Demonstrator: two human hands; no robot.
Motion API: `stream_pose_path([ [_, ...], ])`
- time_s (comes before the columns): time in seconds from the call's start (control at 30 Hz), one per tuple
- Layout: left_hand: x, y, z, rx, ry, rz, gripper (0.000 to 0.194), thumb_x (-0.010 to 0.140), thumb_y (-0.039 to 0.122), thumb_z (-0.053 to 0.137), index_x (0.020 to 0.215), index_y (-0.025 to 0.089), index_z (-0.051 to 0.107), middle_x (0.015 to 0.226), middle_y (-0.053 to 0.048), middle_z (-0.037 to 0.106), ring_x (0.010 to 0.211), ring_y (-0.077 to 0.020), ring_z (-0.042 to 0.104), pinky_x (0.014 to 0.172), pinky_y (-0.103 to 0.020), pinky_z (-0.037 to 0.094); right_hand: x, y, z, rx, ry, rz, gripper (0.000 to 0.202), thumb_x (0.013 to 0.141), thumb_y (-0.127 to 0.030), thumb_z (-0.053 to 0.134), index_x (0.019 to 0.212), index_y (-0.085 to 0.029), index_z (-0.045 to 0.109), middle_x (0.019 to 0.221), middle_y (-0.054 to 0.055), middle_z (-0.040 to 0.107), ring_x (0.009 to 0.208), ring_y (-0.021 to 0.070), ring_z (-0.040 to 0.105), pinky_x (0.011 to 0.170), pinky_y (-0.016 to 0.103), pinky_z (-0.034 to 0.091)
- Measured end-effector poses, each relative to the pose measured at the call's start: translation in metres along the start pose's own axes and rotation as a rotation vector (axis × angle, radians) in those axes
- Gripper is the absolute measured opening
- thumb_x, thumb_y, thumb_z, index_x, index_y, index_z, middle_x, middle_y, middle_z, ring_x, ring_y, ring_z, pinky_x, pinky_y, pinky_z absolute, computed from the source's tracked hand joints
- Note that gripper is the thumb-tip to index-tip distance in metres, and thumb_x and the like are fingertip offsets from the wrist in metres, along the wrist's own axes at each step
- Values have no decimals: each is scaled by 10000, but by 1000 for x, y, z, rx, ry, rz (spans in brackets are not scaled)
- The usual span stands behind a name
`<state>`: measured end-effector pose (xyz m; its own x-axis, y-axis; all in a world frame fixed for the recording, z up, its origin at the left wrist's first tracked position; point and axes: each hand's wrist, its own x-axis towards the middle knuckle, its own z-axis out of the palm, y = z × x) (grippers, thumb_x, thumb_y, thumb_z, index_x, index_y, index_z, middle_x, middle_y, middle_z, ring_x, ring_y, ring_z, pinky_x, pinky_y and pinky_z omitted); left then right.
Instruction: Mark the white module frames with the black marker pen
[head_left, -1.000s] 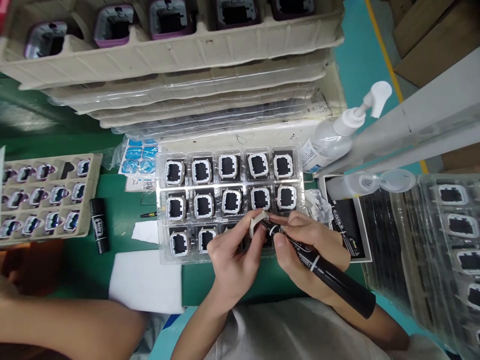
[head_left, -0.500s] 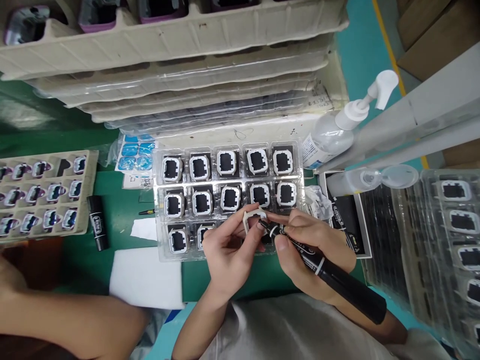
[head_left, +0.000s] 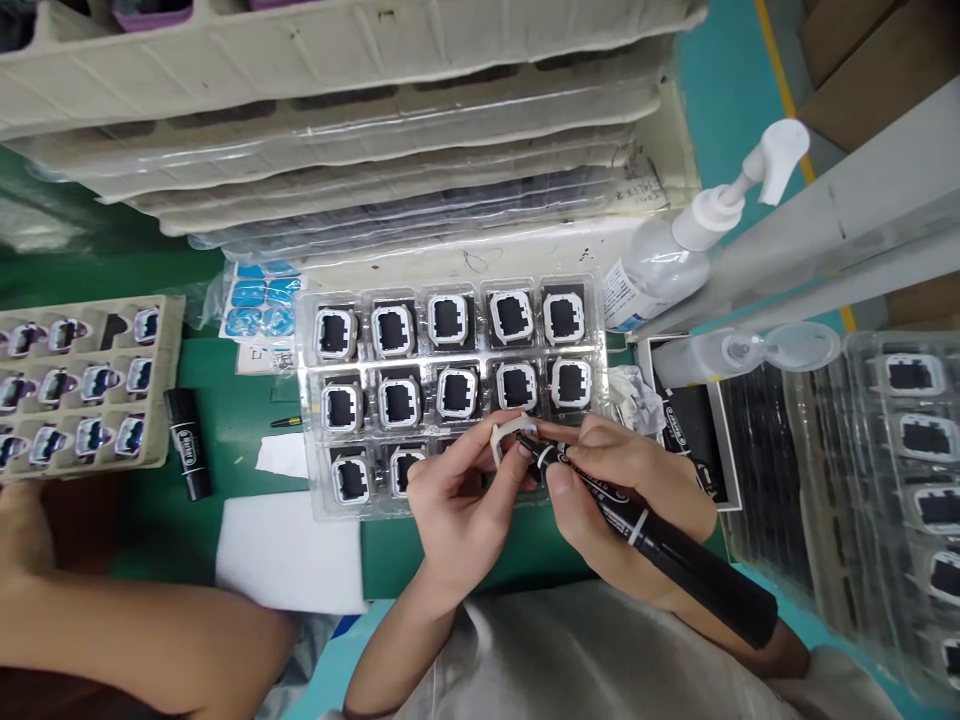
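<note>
Between the thumb and fingers of my left hand (head_left: pixel 465 500) is a small white square frame (head_left: pixel 510 428), tilted up on edge. My right hand (head_left: pixel 630 490) grips a black marker pen (head_left: pixel 675 555), its tip at the inner side of the frame, close to my left thumb. Some fingers of my right hand are hidden behind the pen. Just beyond both hands lies a clear plastic tray (head_left: pixel 480 355) with rows of similar white frames around black centres. My hands cover part of its front row.
Another marker (head_left: pixel 187 445) and a white cloth (head_left: pixel 289 555) lie left, near a co-worker's arm (head_left: pixel 135 630) and a moulded tray (head_left: pixel 161 425) of shiny parts. Stacked trays (head_left: pixel 375 110) rise behind. At right stand a pump bottle (head_left: pixel 660 260), an open box (head_left: pixel 727 450) and more stacked trays (head_left: pixel 847 500).
The white frame has tilted further on edge in my left hand, with the marker tip still against it. The camera view has shifted slightly. The co-worker's hand at left has moved up towards the moulded tray.
</note>
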<state>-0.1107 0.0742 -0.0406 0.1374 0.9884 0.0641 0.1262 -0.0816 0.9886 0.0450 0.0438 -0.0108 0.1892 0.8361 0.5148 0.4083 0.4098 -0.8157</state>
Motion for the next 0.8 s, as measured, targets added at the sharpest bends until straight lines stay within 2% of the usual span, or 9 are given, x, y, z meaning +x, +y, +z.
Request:
stream_pose_path([
  [0.23, 0, -1, 0, 97, 15, 94, 295, 937, 153, 817, 1215, 244, 855, 801, 40, 834, 584, -88, 734, 607, -143, 581, -2, 0, 1, -34, 23, 2, 241, 925, -19, 743, 1066, -209, 699, 945, 24, 794, 895, 199, 820, 869, 360, 697],
  [0.4, -1, -1, -1, 131, 13, 83, 282, 945, 166, 810, 1213, 242, 857, 813, 28, 837, 591, -101, 726, 606, -167, 574, -2, -1, 1, -49, 29, 23, 236, 937, -55, 743, 1074, -242, 701, 957, 24, 810, 857, 189, 808, 835, 366, 698],
  [0.57, -2, -2, -2, 154, 9, 97, 294, 942, 170, 810, 1222, 245, 859, 840, 13, 842, 605, -110, 717, 613, -185, 569, -1, -1, 2, -22, 17, 32, 269, 923, -19, 738, 1081, -233, 702, 971, 33, 805, 895, 202, 819, 809, 351, 693],
  [0.7, -3, -4, -4, 182, 2, 90, 305, 942, 176, 809, 1231, 261, 858, 870, 10, 844, 642, -117, 722, 626, -187, 567, -1, 1, 3, -41, 34, 4, 254, 933, -30, 740, 1074, -236, 690, 889, 16, 758, 822, 195, 779, 742, 373, 661],
  [0.8, -3, -4, -5, 193, -13, 80, 311, 946, 185, 807, 1243, 265, 854, 881, 6, 843, 654, -121, 720, 627, -191, 564, 1, 1, 1, -36, -7, -15, 284, 915, -5, 745, 1068, -233, 673, 816, -3, 687, 773, 188, 728, 689, 369, 637],
])
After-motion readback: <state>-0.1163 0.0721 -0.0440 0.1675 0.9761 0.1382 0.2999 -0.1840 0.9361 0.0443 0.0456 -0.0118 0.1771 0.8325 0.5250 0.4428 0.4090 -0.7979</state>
